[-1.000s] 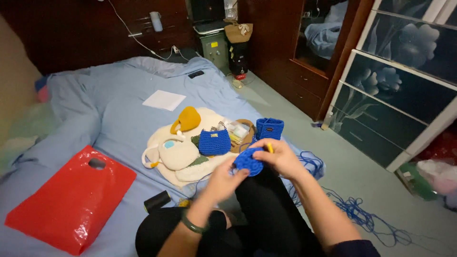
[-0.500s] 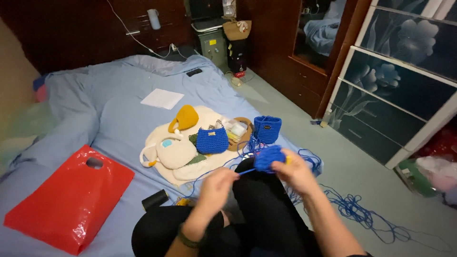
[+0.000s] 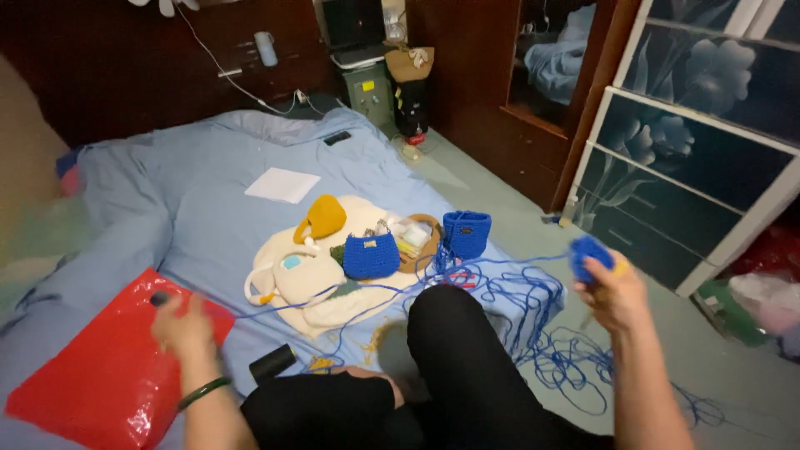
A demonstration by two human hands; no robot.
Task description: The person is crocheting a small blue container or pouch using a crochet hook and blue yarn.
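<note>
My right hand [image 3: 615,293] is out to the right above the floor, gripping a small blue crochet piece [image 3: 589,252] and a yellow-tipped hook. A strand of blue yarn [image 3: 358,290] stretches from it across my knee to my left hand [image 3: 185,327], which pinches the strand over the red plastic bag [image 3: 92,367]. My left wrist wears a green bangle. Loose blue yarn [image 3: 533,333] lies tangled on the bed edge and floor.
On the blue bedsheet [image 3: 200,200] lie a cream crochet bag [image 3: 300,279], a yellow crochet piece [image 3: 323,217], two blue crochet bags [image 3: 372,255] [image 3: 466,233], a white paper [image 3: 283,185] and a small black object [image 3: 272,362]. A dark wooden cabinet [image 3: 517,92] and a floral wardrobe [image 3: 708,158] stand to the right.
Both hands were together at my lap on the blue piece. They have spread far apart, right hand carrying the piece to the right, left hand pulling the strand left.
</note>
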